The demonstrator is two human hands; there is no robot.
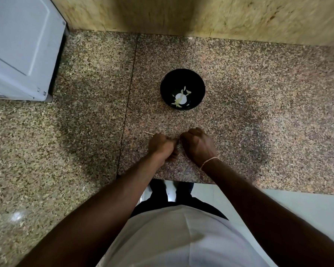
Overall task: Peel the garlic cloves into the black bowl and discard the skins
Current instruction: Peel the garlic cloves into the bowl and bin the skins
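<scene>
A black bowl [182,89] stands on the speckled granite counter [258,112], with several pale peeled garlic cloves [179,98] lying in its bottom. Nearer to me, my left hand [161,146] and my right hand [198,144] hover close together just above the counter, both with fingers curled. Their fingertips meet over a small thing between them that is almost entirely hidden; I cannot make out what it is. A thin pale strip of garlic skin [149,133] lies on the counter just left of my left hand.
A white appliance [21,49] occupies the counter's far left corner. A tan stone wall [201,14] runs along the back. The counter's front edge [181,183] is just below my wrists, with pale floor beyond at the lower right.
</scene>
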